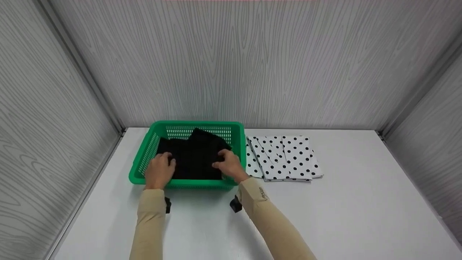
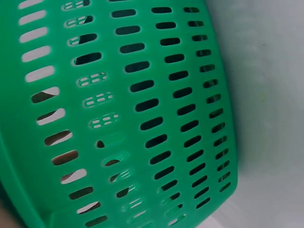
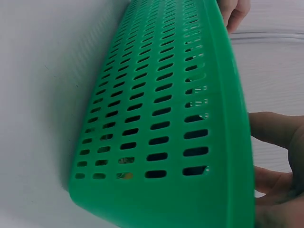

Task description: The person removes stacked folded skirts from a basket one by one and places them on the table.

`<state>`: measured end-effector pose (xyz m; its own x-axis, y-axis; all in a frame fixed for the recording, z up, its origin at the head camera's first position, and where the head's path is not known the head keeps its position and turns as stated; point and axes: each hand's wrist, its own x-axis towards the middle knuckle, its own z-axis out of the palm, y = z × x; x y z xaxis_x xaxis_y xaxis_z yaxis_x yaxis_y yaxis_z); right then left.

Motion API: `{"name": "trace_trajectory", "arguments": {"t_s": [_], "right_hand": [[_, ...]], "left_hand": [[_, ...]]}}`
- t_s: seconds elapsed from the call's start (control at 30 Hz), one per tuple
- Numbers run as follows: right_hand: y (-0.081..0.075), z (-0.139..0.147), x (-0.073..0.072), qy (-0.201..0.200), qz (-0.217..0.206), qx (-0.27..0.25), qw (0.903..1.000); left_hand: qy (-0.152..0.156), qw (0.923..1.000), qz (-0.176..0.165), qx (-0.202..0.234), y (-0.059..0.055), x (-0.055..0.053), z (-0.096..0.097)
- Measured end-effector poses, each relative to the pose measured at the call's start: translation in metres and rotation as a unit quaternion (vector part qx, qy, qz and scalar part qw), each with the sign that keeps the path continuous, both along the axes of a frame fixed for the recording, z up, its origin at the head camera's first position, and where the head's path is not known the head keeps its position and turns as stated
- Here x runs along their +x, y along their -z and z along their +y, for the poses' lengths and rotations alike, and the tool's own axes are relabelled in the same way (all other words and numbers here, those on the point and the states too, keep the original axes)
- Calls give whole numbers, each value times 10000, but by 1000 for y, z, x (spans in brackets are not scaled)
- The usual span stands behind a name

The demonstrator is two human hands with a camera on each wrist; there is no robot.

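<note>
A green plastic basket (image 1: 187, 183) with slotted walls stands on the white table, and black cloth (image 1: 193, 159) lies in it, partly folded, one corner raised toward the back wall. My left hand (image 1: 159, 170) reaches over the front rim and grips the cloth's left side with bent fingers. At the right side, my right hand (image 1: 231, 166) holds the cloth between thumb and fingers. Its fingers show behind the basket rim in the right wrist view, with their tips hidden. The left wrist view is mostly the basket's outer wall (image 2: 152, 133).
White cloths with black dots (image 1: 288, 159) lie flat and overlapping, just right of the basket. Grey wood-grain panels (image 1: 231, 65) enclose the table (image 1: 361, 202) at the back and both sides. Something small and yellowish shows through the basket's slots in the right wrist view.
</note>
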<state>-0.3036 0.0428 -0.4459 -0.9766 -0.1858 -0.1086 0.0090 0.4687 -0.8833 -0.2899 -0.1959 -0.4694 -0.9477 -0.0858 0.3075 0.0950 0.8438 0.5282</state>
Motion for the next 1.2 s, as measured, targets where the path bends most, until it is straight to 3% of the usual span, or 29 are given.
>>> {"name": "trace_trajectory", "arguments": {"t_s": [0.2,0.37,0.5,0.83,0.97,1.2], "right_hand": [[5,-4,-4,162,-273,-225,9992],[9,-5,-7,265,-624,-445,9967],[12,-5,-11,339,-929,-557,9935],[17,-7,-20,584,-1700,-1051,9781],[17,-9,-22,819,-1805,-1130,9736],[19,-9,-20,828,-1944,-1139,9708]], "left_hand": [[-214,9976,-649,88,-6,-7,-5],[-275,9879,-1513,183,-8,-14,-7],[-189,9804,-1945,239,-7,-20,-9],[-93,9633,-2595,685,-10,-24,-15],[-260,9612,-2574,961,-12,-24,-16],[-341,9463,-2976,1216,-14,-23,-17]]}}
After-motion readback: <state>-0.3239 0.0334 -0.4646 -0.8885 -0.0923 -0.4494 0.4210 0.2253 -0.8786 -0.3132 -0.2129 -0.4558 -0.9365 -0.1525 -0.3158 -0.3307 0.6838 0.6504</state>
